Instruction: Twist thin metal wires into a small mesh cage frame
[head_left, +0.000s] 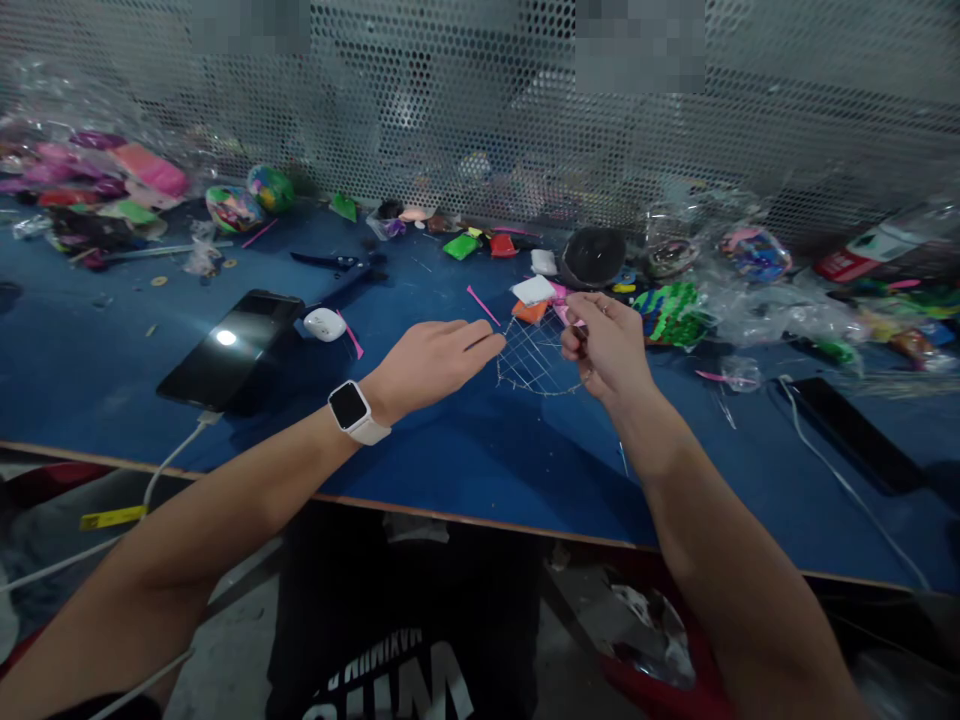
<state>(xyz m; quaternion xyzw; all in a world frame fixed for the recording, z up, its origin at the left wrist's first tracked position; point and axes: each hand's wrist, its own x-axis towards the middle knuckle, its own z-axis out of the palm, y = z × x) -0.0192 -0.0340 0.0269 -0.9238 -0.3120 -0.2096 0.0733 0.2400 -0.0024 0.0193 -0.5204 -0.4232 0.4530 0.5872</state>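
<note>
A small wire mesh [529, 358] with a curved rim spans the space between my hands over the blue table. My left hand [442, 362], with a watch [351, 408] on its wrist, pinches the mesh's left edge with its fingertips. At the right edge, my right hand [609, 345] has its fingers curled closed on the wire. Just behind the mesh lie a white packet [533, 290] and an orange packet [529, 312]. Some pink material [559, 295] is partly hidden by my right hand.
A lit phone [231, 348], a white case [325, 324] and dark pliers [349, 275] lie left. Behind stand a black bowl [593, 257] and a perforated metal panel [450, 110]. Plastic bags [787, 300], a bottle [885, 240] and another phone [855, 432] are right.
</note>
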